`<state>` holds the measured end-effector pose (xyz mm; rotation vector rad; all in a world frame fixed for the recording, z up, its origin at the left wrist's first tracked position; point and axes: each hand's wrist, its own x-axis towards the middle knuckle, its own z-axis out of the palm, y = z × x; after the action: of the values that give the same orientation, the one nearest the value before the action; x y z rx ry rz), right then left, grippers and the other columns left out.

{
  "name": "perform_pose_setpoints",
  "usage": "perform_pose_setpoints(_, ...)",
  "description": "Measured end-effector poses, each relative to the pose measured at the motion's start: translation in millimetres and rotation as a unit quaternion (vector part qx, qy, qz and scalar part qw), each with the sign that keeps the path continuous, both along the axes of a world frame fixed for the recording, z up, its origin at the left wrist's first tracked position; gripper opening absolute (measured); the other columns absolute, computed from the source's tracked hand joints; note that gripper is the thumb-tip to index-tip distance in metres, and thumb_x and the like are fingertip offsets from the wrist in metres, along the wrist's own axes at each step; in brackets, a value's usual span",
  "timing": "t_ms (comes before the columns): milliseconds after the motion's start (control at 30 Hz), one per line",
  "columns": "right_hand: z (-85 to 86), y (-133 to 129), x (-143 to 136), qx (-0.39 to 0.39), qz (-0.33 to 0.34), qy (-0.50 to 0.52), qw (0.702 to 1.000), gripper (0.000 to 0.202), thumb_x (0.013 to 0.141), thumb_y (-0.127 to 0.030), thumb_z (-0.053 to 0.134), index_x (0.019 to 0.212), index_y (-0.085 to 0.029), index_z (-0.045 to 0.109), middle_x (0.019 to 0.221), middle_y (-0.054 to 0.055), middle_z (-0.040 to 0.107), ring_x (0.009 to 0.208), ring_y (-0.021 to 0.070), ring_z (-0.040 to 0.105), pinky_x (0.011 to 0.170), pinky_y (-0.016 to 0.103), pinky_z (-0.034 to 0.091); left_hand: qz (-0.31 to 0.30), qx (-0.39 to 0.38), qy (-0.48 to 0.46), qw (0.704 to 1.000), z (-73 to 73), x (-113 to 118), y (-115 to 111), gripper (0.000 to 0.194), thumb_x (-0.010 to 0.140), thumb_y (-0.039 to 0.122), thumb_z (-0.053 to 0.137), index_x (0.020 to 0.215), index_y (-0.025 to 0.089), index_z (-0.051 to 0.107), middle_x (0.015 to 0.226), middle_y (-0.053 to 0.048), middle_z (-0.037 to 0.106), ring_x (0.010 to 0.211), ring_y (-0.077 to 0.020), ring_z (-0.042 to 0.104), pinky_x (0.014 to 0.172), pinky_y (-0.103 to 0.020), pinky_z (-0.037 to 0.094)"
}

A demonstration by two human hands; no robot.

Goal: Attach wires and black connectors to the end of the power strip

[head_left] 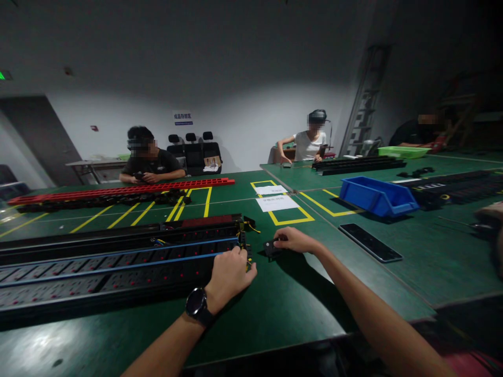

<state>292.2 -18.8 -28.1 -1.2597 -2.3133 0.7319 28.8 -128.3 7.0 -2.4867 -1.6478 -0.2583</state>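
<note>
Black part (269, 249) beside long strips (149, 275), phone (369, 242) and blue bin (373, 198) rightward

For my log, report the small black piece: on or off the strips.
Off: the right hand holds the piece apart from the strips, green tabletop showing between.

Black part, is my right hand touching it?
Touching: the head view shows the right hand gripping the black part at one end, with no gap between them.
</note>
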Motion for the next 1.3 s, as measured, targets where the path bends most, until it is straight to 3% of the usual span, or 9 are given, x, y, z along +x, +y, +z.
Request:
perform_pose_setpoints(167, -2.4, 1.3, -1.7, 0.025, -0.045, -0.020, 0.998, 0.017, 0.084, -0.023, 0.067, 0.098, -0.015, 0.072, 0.088, 0.006, 0.072, 0.078, 0.0191, 0.064, 0.068, 0.029, 0.045, -0.004, -0.007, -0.010, 1.000, 2.3, -0.8, -1.6, 0.031, 0.095, 0.044, 0.049, 0.100, 0.017, 0.064, 0.094, -0.010, 0.070, 0.084, -0.0245, 0.069, 0.069, -0.032, 0.050)
perform_pose_setpoints(433, -4.3, -0.1, -4.8, 0.093, -0.047, -0.065, 0.992, 0.015, 0.086, -0.024, 0.065, 0.095, -0.017, 0.075, 0.092, 0.009, 0.073, 0.082, 0.0217, 0.065, 0.075, 0.032, 0.046, -0.022, -0.010, -0.010, 1.000, 3.3, -2.9, -2.6, 0.029, 0.094, 0.046, 0.051, 0.097, 0.020, 0.064, 0.092, -0.008, 0.072, 0.082, -0.0239, 0.069, 0.068, -0.032, 0.049)
perform_pose_setpoints(567, 3.8, -9.3, -20.6, 0.151, -0.066, -0.007, 0.986, 0.014, 0.089, -0.022, 0.060, 0.092, -0.017, 0.074, 0.090, 0.009, 0.073, 0.083, 0.0204, 0.063, 0.076, 0.031, 0.044, -0.016, -0.015, -0.015, 1.000, 3.8, -3.0, -2.5, 0.028, 0.093, 0.045, 0.053, 0.096, 0.020, 0.064, 0.093, -0.008, 0.072, 0.084, -0.0237, 0.069, 0.069, -0.031, 0.049)
perform_pose_setpoints(667, 10.4, -23.7, -44.1, 0.141, -0.031, 0.074, 0.987, 0.018, 0.091, -0.027, 0.059, 0.086, -0.017, 0.073, 0.078, 0.005, 0.070, 0.070, 0.0158, 0.059, 0.066, 0.026, 0.043, -0.007, -0.019, -0.014, 1.000, 4.7, -2.3, -2.3, 0.029, 0.092, 0.046, 0.054, 0.096, 0.020, 0.065, 0.094, -0.008, 0.072, 0.086, -0.0235, 0.069, 0.071, -0.031, 0.049)
perform_pose_setpoints(733, 12.6, -33.9, -59.5, 0.096, 0.031, 0.095, 0.990, 0.019, 0.089, -0.030, 0.061, 0.087, -0.016, 0.074, 0.072, 0.003, 0.068, 0.063, 0.0136, 0.057, 0.059, 0.024, 0.040, -0.004, -0.020, -0.015, 1.000, 4.8, -2.3, -1.9, 0.029, 0.091, 0.047, 0.054, 0.096, 0.020, 0.065, 0.094, -0.008, 0.072, 0.086, -0.0237, 0.069, 0.071, -0.031, 0.049)
perform_pose_setpoints(833, 11.9, -44.1, -74.5, 0.073, 0.090, 0.088, 0.989, 0.014, 0.084, -0.020, 0.064, 0.090, -0.017, 0.076, 0.075, 0.002, 0.071, 0.065, 0.0129, 0.059, 0.061, 0.023, 0.042, -0.004, -0.017, -0.014, 1.000, 4.3, -2.9, -1.0, 0.026, 0.089, 0.044, 0.056, 0.097, 0.021, 0.066, 0.095, -0.008, 0.072, 0.086, -0.0247, 0.069, 0.070, -0.032, 0.049)
perform_pose_setpoints(1033, 6.2, -45.3, -77.9, 0.095, 0.114, 0.079, 0.986, 0.021, 0.077, -0.009, 0.063, 0.091, -0.018, 0.077, 0.087, 0.003, 0.074, 0.074, 0.0143, 0.064, 0.068, 0.023, 0.046, 0.004, -0.003, -0.006, 1.000, 4.4, -2.9, -0.9, 0.025, 0.087, 0.041, 0.055, 0.095, 0.019, 0.066, 0.092, -0.009, 0.072, 0.084, -0.0255, 0.070, 0.068, -0.032, 0.049)
perform_pose_setpoints(1300, 9.6, -48.3, -82.0, 0.049, 0.115, 0.089, 0.988, 0.027, 0.072, 0.000, 0.060, 0.089, -0.016, 0.074, 0.078, 0.001, 0.071, 0.066, 0.0114, 0.059, 0.062, 0.020, 0.042, 0.002, -0.009, -0.005, 1.000, 6.2, -1.5, -1.4, 0.025, 0.088, 0.039, 0.053, 0.095, 0.019, 0.066, 0.092, -0.009, 0.073, 0.085, -0.0261, 0.070, 0.069, -0.032, 0.049)
